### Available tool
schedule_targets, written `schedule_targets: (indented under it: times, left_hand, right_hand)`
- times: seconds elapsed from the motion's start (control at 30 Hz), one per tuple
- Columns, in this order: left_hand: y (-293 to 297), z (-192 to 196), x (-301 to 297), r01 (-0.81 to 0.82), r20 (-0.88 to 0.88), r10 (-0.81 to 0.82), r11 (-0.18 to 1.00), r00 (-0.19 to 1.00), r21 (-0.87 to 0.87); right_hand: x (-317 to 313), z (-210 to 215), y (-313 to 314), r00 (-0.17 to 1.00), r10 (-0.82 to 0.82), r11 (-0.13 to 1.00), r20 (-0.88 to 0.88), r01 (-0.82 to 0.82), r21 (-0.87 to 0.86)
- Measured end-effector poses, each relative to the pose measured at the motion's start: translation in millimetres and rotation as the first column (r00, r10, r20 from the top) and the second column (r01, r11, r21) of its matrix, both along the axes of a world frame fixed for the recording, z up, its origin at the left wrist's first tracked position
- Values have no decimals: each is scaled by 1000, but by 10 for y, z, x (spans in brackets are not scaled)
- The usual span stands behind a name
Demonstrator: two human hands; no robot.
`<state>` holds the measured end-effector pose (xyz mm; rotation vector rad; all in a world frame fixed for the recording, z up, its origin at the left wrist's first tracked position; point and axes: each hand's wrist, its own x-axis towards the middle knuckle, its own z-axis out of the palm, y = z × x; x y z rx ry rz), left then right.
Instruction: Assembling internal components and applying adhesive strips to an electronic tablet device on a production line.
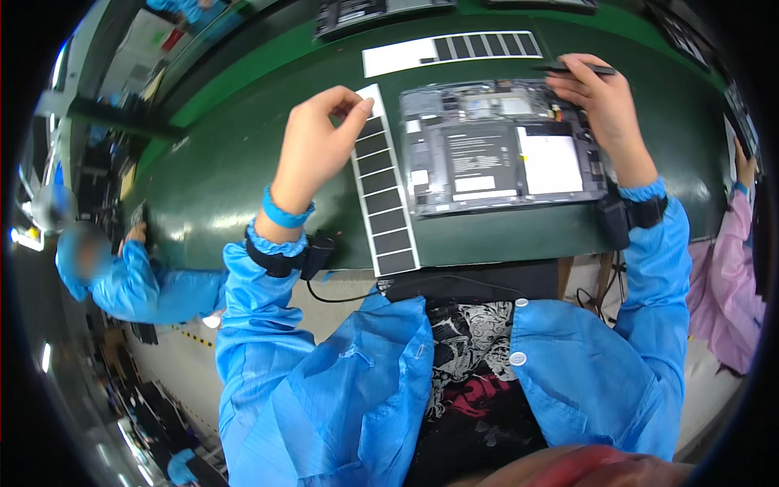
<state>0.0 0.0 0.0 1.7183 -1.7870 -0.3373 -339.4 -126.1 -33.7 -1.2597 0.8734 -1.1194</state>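
Head view: left fingertips at a strip, right hand gripping a slim black tool

The left hand, left of the frame's upper centre, has thumb and forefinger brought together over the top end of a white strip with black rectangles. From where I stand I cannot tell whether they pinch that end or only touch it. The right hand, toward the upper right, is closed on a slim black tool, tweezers or a pen, I cannot say which.

To work well here, I'd take the strip by its margin with a light pinch and lift slowly, so nothing on it creases. The tool is best carried level, its tip clear of the uncovered laptop base, which lies just right of the strip; a slip there could nick the black battery or the small parts along the upper edge.

As for pose, the left wrist is raised with the knuckles up and the fingertips angled to the right. The right forearm climbs the frame's right side, its fingers bent around the tool, which points left above the base's upper right corner.

Farther out on the green worktop, a second strip lies crosswise at the upper centre.
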Motion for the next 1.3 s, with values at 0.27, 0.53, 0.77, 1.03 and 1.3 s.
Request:
schedule_targets:
  times: [0.27,0.53,0.77,1.03,1.3]
  left_hand:
    - [228,-544,290,17,336,20,994,942,-108]
    - [228,-554,252,7,425,21,998,905,-65]
    - [228,-594,286,9,429,27,997,903,-81]
    - [242,-568,258,33,467,3,997,884,-69]
    - [219,-432,253,29,558,-26,1000,829,4]
  right_hand:
    - [1567,379,438,907,149,908,-395,-283,-309]
    - [1989,-108,187,834,12,900,-551,-249,-357]
    - [2008,-119,233,848,14,897,-530,-244,-367]
    - [2023,-217,196,877,14,885,-481,-235,-402]
    - [1635,36,212,979,204,957,28,-194,-216]
